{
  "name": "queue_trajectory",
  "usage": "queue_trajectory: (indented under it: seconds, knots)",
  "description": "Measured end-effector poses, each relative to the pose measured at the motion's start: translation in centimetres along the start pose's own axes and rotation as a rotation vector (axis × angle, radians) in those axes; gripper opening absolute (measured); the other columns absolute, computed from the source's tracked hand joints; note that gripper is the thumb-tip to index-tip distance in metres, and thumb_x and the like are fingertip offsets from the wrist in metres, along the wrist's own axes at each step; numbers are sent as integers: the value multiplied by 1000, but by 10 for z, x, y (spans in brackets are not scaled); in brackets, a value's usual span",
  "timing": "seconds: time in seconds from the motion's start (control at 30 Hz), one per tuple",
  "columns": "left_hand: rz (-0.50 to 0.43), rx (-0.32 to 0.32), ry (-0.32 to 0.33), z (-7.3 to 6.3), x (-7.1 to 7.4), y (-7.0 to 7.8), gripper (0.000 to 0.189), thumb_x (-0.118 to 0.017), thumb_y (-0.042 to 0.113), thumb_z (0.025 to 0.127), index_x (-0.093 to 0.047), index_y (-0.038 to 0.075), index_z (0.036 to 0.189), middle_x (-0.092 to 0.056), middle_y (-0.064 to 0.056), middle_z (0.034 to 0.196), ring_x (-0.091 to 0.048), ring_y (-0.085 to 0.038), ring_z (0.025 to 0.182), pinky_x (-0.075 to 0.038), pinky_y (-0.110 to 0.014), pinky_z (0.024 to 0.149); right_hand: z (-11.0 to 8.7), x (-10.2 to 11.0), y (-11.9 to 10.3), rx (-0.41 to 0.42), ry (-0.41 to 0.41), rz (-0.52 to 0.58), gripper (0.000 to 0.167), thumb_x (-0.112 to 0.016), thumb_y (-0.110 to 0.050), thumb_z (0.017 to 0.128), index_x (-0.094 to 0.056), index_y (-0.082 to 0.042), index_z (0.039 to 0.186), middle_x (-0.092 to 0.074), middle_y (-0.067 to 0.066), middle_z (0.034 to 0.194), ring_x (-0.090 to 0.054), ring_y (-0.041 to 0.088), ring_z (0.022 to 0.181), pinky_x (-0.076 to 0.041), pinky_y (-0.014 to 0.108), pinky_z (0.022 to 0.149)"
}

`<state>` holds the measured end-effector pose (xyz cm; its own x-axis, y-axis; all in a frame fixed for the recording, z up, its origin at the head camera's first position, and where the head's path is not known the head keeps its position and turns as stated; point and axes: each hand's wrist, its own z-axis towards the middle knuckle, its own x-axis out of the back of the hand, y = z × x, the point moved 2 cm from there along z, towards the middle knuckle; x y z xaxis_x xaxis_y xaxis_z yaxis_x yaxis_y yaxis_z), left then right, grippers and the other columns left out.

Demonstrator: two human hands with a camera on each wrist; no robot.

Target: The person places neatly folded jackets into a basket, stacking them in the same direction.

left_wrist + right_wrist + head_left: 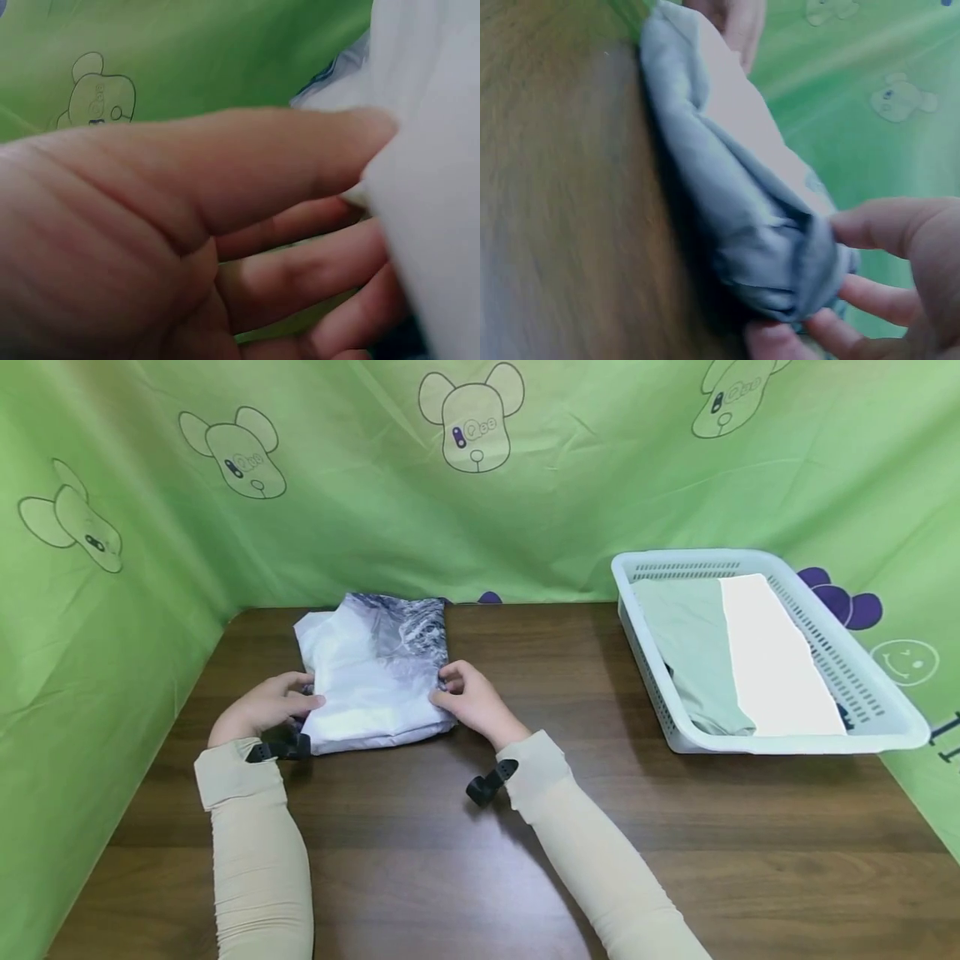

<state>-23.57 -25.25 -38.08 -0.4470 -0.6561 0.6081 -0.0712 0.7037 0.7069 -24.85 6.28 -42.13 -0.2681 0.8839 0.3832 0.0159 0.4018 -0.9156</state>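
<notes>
At 4 o'clock, the right hand (928, 281) pinches one end of a folded pale cloth (754, 184); at 12, the left hand (744, 26) meets its far end. Wooden tabletop (562, 187) fills 9 o'clock, green printed curtain (855, 150) 2 o'clock.

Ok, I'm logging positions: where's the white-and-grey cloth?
In the head view, the cloth lies on the table, left of centre, between the left hand and the right hand.

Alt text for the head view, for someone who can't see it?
A person's left hand and right hand hold opposite sides of a folded white and grey cloth on a brown table. To the right, a pale basket holds green fabric beside a white piece; a green printed backdrop hangs behind.
</notes>
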Motion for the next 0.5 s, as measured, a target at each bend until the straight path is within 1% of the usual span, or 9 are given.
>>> queue_trajectory:
  seconds: [0.1, 0.13, 0.23, 0.33, 0.37, 0.4, 0.43, 0.5]
  knots:
    - [-22, -18, -39, 3, -4, 2, 71, -60, 23, 102, -25, -14, 151, -56, -36, 132, -60, -43, 118, -50, -51, 98, -5, 11, 3, -6, -46, -58, 40, -73, -18, 90, -58, -4, 125, -64, 17, 111, -62, 26, 96, -53, 34, 78]
    - [-31, -19, -47, 5, -6, 4, 72, -62, 23, 101, -26, -13, 151, -57, -35, 131, -60, -41, 117, -50, -49, 98, -7, 15, 3, -5, -61, -86, 41, -73, -17, 89, -58, -3, 124, -65, 17, 109, -62, 26, 93, -54, 33, 75]
    - [-47, -28, -70, 10, -12, 9, 71, -65, 23, 100, -27, -12, 149, -62, -31, 125, -63, -34, 113, -52, -42, 91, -12, 26, 3, -15, -123, -146, 41, -74, -15, 88, -55, -2, 121, -64, 17, 101, -61, 22, 77, -53, 30, 66]
    - [-57, -34, -87, 13, -16, 14, 69, -65, 23, 100, -29, -10, 149, -65, -28, 120, -65, -32, 110, -52, -38, 86, -17, 37, -2, -44, -194, -216, 41, -75, -16, 88, -52, -2, 118, -64, 14, 94, -60, 21, 71, -53, 30, 63]
    - [-55, -36, -85, 14, -16, 15, 69, -65, 22, 100, -29, -10, 148, -66, -28, 120, -65, -32, 110, -53, -38, 85, -19, 41, -4, -58, -214, -228, 41, -76, -17, 88, -52, -3, 118, -64, 12, 91, -59, 21, 68, -52, 30, 61]
    - [-48, -34, -73, 14, -17, 16, 68, -65, 23, 100, -31, -10, 148, -65, -28, 121, -65, -33, 111, -53, -39, 86, -21, 44, -6, -71, -227, -233, 41, -76, -18, 88, -52, -3, 118, -65, 11, 90, -60, 21, 68, -53, 31, 61]
    - [-42, -33, -54, 15, -17, 17, 67, -65, 23, 100, -33, -10, 148, -64, -29, 122, -64, -35, 112, -53, -41, 87, -23, 47, -7, -84, -236, -232, 42, -76, -19, 89, -52, -2, 120, -65, 11, 91, -61, 23, 68, -53, 32, 62]
    - [-30, -26, 6, 16, -16, 18, 63, -64, 24, 100, -36, -9, 147, -61, -30, 126, -61, -38, 115, -52, -45, 91, -25, 53, -8, -113, -231, -215, 45, -76, -20, 90, -51, -3, 124, -67, 13, 93, -63, 26, 71, -55, 35, 64]
